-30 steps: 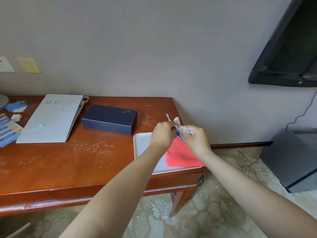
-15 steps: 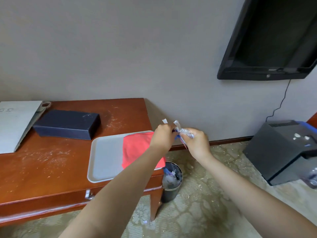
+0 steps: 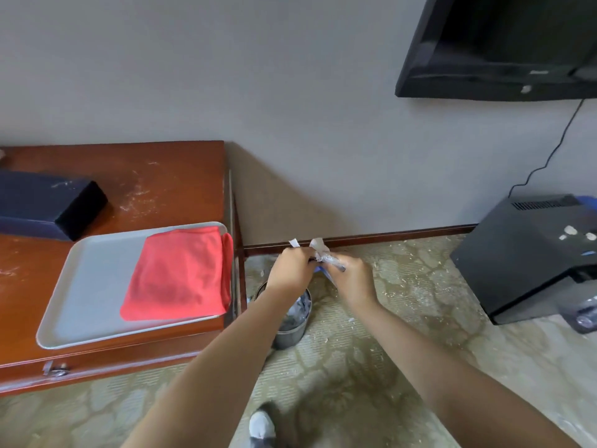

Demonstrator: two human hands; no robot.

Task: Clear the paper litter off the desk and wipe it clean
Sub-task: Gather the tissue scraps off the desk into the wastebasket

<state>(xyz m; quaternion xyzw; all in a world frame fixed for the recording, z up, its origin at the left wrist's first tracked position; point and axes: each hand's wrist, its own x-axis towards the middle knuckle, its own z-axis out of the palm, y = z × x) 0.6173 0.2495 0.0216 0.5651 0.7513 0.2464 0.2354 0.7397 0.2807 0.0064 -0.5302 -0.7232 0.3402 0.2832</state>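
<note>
Head view, largest first. Wooden desk (image 3: 155, 179) sits left of both hands, its top dusted with pale specks and streaks, right edge just left of the left hand. Flat-screen TV (image 3: 504, 46) hangs on the wall up and right of the hands, a cable (image 3: 549, 156) trailing down from it. Black boxy appliance (image 3: 529, 253) stands on the floor well right of the right hand, white bits on its top. White tray (image 3: 87, 286) lies on the desk's near right corner, left of the left hand. Folded red cloth (image 3: 177, 273) lies on the tray's right half, its edge lapping over the tray rim toward the hands. Dark blue box (image 3: 45, 205) lies on the desk farther left and back, apart from the tray. Small metal bin (image 3: 292, 324) stands on the patterned carpet beside the desk leg, directly below the hands and partly hidden by the left forearm; crumpled pale stuff inside. Shoe toe (image 3: 261, 425) at bottom centre, between the forearms.

Left hand (image 3: 292, 268) and right hand (image 3: 350, 278) are both clenched on one wad of paper litter (image 3: 321, 253), held between them above the bin, off the desk. White scraps stick up above the knuckles; a blue piece shows below, between the hands. Hands nearly touch at the wad.
</note>
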